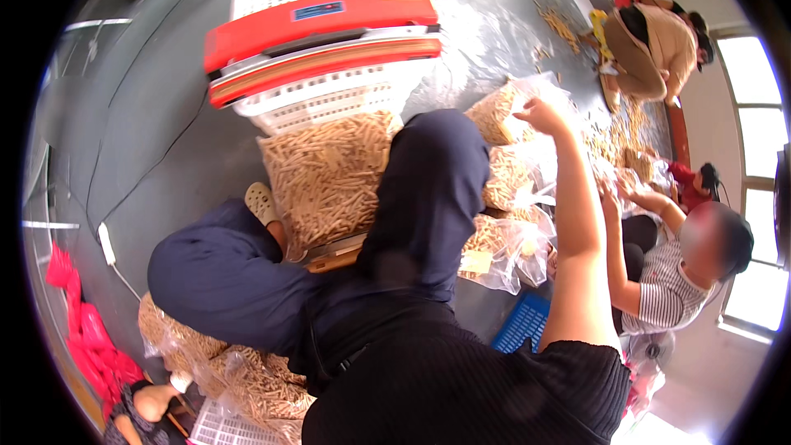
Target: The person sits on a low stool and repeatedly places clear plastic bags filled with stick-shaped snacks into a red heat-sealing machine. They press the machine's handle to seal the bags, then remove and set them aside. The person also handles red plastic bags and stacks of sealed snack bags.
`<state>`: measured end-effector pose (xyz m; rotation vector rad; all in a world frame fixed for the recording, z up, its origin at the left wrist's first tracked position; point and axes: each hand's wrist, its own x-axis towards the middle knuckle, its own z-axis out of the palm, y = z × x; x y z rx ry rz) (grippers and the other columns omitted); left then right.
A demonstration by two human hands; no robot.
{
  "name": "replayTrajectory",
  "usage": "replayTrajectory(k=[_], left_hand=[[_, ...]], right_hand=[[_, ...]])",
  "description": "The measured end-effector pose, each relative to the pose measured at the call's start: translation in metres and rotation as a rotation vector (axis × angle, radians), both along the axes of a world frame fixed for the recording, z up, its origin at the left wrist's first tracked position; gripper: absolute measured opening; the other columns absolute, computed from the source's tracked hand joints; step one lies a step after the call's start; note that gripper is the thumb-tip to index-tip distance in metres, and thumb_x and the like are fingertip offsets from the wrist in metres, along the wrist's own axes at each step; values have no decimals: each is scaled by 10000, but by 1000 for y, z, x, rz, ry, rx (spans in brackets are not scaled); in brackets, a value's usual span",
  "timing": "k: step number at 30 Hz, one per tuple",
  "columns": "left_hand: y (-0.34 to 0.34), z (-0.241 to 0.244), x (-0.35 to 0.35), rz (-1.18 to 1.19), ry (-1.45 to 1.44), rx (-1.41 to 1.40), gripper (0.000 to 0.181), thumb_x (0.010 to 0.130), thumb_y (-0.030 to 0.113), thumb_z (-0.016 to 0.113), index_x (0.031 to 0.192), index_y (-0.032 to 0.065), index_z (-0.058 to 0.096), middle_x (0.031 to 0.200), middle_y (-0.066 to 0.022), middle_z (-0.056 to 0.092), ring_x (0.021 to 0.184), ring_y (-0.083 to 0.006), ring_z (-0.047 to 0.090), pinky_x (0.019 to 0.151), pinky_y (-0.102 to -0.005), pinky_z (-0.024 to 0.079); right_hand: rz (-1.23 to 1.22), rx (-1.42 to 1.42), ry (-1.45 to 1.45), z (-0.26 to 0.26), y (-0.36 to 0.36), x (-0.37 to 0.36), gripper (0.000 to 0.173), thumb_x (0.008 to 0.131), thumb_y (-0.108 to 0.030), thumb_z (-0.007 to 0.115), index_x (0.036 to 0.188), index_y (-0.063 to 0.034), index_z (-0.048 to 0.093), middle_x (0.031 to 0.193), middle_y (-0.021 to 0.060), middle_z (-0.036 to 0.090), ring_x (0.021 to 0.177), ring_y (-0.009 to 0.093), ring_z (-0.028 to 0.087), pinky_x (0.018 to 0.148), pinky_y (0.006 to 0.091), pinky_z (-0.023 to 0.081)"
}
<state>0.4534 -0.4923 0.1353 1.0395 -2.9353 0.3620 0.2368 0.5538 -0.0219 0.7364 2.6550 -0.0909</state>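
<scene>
My right hand (545, 117) is stretched out to the right, over the top of a clear plastic bag of small wooden pegs (494, 112). Its fingers point left; whether they grip the plastic is not clear. My left hand is out of view. Between my knees a large, full clear bag of wooden pegs (334, 179) stands upright. Behind it is a red impulse bag sealer (321, 37), resting on white plastic crates (327, 96). More bags of pegs, a filled one (508, 176) and another with a paper label (485, 238), stand along my right leg.
A person in a striped shirt (667, 296) sits close on my right, hands among bags. Others crouch farther off beside loose pegs (624, 130). A blue plastic basket (522, 321) lies near my right hip. Filled bags (247, 377) lie behind my left leg; a power strip (106, 244) and cables cross the floor.
</scene>
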Motion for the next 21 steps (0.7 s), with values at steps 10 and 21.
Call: replayTrajectory(k=[10, 21], left_hand=[[327, 45, -257, -509, 9, 208, 440, 921, 278, 545, 1326, 121, 476, 1209, -166, 584, 1049, -284, 589, 888, -354, 448], [389, 26, -273, -584, -51, 242, 392, 890, 245, 571, 1259, 116, 541, 1023, -123, 647, 907, -241, 622, 755, -342, 483]], right_hand=[[-744, 74, 179, -48, -15, 189, 645, 706, -571, 691, 1149, -132, 525, 1191, 244, 521, 1060, 386, 557, 886, 442, 462], [-1056, -672, 375, -60, 8, 161, 549, 913, -571, 417, 997, -46, 553, 619, 68, 559, 423, 149, 511, 379, 283, 381]])
